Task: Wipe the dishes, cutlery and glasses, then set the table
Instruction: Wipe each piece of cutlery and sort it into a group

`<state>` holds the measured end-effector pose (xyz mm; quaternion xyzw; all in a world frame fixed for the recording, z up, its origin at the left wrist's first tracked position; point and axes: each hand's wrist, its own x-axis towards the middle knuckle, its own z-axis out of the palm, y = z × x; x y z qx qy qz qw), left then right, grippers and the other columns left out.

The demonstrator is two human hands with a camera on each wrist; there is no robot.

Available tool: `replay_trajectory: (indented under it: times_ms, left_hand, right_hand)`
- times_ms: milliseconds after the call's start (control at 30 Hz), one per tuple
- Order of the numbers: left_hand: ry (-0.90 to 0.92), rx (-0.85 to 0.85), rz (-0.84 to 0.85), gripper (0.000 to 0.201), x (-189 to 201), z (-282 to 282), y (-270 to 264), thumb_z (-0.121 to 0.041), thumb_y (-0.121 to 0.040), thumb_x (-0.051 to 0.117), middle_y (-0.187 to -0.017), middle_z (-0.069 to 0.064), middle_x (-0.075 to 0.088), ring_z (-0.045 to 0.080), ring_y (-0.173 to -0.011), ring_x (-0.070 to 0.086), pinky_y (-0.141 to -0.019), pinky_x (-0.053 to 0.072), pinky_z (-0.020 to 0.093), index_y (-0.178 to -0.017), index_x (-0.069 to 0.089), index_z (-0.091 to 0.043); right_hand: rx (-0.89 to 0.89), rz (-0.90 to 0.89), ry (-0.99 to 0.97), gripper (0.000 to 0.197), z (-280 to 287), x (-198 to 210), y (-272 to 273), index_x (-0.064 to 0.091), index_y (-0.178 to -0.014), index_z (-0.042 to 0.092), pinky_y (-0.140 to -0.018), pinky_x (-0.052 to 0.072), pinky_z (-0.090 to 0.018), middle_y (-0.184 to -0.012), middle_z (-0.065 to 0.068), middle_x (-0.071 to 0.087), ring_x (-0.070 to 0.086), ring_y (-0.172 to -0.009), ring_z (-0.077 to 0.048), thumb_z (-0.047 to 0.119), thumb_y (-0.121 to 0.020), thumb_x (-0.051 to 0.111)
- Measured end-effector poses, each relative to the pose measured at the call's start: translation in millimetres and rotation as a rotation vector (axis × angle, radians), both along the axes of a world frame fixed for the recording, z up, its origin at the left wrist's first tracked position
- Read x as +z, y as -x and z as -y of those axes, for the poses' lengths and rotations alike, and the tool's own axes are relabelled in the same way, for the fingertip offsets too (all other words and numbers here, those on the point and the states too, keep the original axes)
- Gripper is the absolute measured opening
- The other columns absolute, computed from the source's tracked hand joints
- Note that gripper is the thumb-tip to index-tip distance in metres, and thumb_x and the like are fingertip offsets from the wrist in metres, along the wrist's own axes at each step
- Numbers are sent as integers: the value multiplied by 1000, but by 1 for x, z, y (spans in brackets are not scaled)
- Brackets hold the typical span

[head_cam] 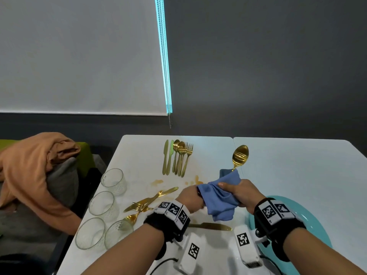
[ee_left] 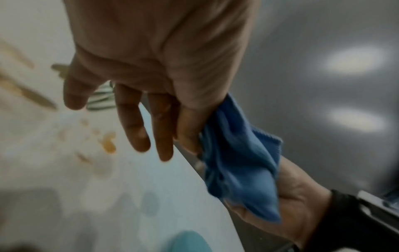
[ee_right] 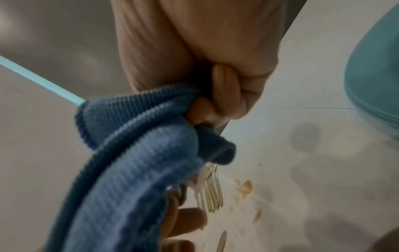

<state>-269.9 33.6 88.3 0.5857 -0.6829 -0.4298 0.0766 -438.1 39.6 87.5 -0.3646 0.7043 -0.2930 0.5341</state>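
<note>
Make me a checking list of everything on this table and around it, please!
Surface: white table, orange stains near its middle.
Job's things: blue cloth wrapped round a gold spoon; neat cutlery row at the far edge; loose cutlery pile; one knife; four glasses; teal plate.
Clutter: nothing seen.
Grippers: left hand pinches the cloth; right hand grips the cloth.
Cables: black cable by the wrists.
Surroundings: orange fabric, window blind, dark wall.

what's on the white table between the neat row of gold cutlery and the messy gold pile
Head view: only orange-brown stains between the neat row of gold cutlery and the messy gold pile.
</note>
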Motion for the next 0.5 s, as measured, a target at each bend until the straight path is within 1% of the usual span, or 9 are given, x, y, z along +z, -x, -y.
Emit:
replay_trajectory:
  times_ms: [67, 100, 167, 200, 267, 300, 367, 433, 500]
  left_hand:
    - [85, 150, -43, 24, 1, 22, -10, -10, -91, 49, -116, 10, 65, 25, -109, 58, -83, 42, 24, -110, 63, -7]
    - [127, 203, -95, 23, 2, 33, -12, -8, -90, 48, -111, 8, 67, 23, -103, 60, -81, 42, 22, -105, 65, -8]
    - [107, 174, -197, 20, 1, 52, -8, -6, -88, 51, -104, 9, 69, 18, -89, 59, -81, 46, 25, -97, 68, -10]
    - [72, 145, -231, 13, 0, 61, -5, -9, -87, 57, -99, 9, 70, 16, -84, 58, -81, 48, 27, -91, 69, -12]
    - [7, 145, -331, 4, 0, 77, -2, -12, -83, 68, -83, 3, 67, 13, -77, 57, -76, 49, 24, -81, 68, -15]
    - [-30, 144, -379, 3, -3, 85, -2, -10, -82, 69, -78, -1, 64, 11, -75, 56, -73, 48, 18, -84, 69, -13]
    - [-111, 157, -434, 18, -9, 98, -7, -7, -84, 66, -77, -5, 61, 6, -72, 55, -67, 46, 10, -101, 68, -1]
    - [-211, 182, -457, 25, -17, 110, -12, -11, -88, 63, -79, -4, 61, 5, -71, 54, -64, 45, 11, -110, 65, 1]
    - [-289, 181, -424, 23, -24, 119, -16, -19, -90, 61, -75, -4, 59, 8, -67, 47, -57, 39, 18, -108, 67, -5]
  right_hand:
    - [29, -26, -39, 35, 9, 3, -2, 59, -78, 3, -58, 40, -29, -73, -14, 58, 51, -65, -23, 30, -71, 81]
    - [62, -49, -64, 42, 15, 4, -4, 58, -77, 4, -57, 38, -27, -72, -13, 57, 50, -64, -22, 34, -63, 83]
    - [134, -85, -103, 47, 29, 5, -13, 56, -73, 6, -56, 38, -25, -70, -10, 57, 50, -63, -20, 42, -49, 75]
    - [166, -94, -109, 43, 36, 6, -19, 55, -71, 7, -56, 38, -25, -69, -9, 56, 50, -63, -19, 41, -52, 73]
    - [207, -129, -115, 29, 51, 6, -27, 53, -71, 8, -57, 39, -26, -72, -10, 56, 50, -64, -20, 30, -70, 73]
    - [228, -158, -125, 27, 59, 6, -30, 53, -72, 8, -56, 39, -26, -74, -11, 56, 50, -65, -20, 27, -75, 71]
    - [294, -218, -159, 34, 74, 3, -34, 55, -82, 5, -54, 39, -24, -79, -13, 56, 50, -63, -19, 32, -72, 73]
    - [375, -287, -188, 36, 88, 0, -36, 55, -87, 5, -55, 42, -24, -82, -11, 57, 52, -65, -18, 33, -74, 73]
    - [438, -349, -209, 35, 99, -5, -38, 54, -85, 7, -56, 42, -23, -80, -7, 57, 52, -68, -16, 34, -74, 74]
